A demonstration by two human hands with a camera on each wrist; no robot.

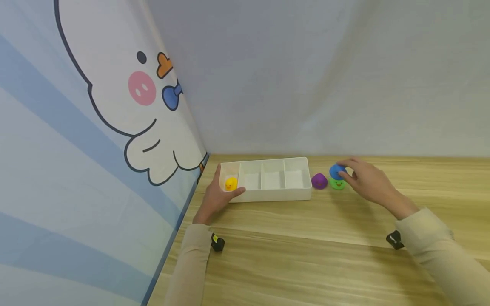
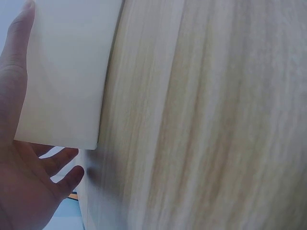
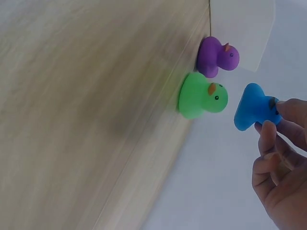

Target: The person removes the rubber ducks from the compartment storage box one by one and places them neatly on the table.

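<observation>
My right hand (image 1: 369, 180) pinches a blue rubber duck (image 1: 337, 172) by its head between thumb and fingers. In the right wrist view, the blue duck (image 3: 254, 108) is off the table, apart from a green rubber duck (image 3: 196, 96) standing there. Beside the green one is a purple rubber duck (image 1: 319, 181), close to the right end of a white divided tray (image 1: 272, 195). My left hand (image 1: 219, 193) grips the tray's left end, its thumb along the front wall. A yellow rubber duck (image 1: 231, 184) sits in the leftmost compartment; the other compartments hold nothing visible.
The wood-grain table (image 1: 283, 255) meets a pale wall covering (image 1: 306, 85) just behind the tray. At the left rises a blue-and-white cloth (image 1: 115, 191) with a cartoon figure. Small black devices (image 1: 217, 242) are at both wrists.
</observation>
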